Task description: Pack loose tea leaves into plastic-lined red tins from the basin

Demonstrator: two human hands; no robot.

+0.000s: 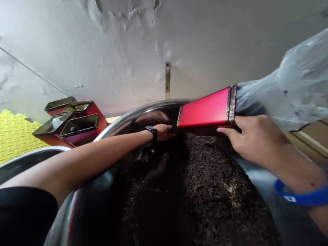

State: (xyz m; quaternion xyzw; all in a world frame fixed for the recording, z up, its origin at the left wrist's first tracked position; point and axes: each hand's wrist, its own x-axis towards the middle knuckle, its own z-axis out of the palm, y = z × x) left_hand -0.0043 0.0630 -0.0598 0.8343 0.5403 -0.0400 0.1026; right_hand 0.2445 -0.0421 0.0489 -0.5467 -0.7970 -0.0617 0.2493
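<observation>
My right hand [251, 137], with a blue wristband, is closed around one end of a red tin [207, 108] that has dark patterned trim. The tin is tilted over a large round metal vat [123, 121]. Inside lies a heap of dark, loose, dried leaf-like bits [227, 191]. Clear plastic [298, 78] spreads out beside the right end of the tin; where it attaches is hidden. My left hand [163, 132], wearing a black watch, reaches into the vat just below the tin's left end. Its fingers are stretched out, with nothing visible in them.
Several open-topped red tins [81, 126] stand left of the vat, one with plastic inside. A yellow foam mat [6, 137] lies beyond them. Another metal rim [42, 150] shows at lower left. Behind rises a grey wall [218, 39] with peeling paint and a small metal bracket [167, 80].
</observation>
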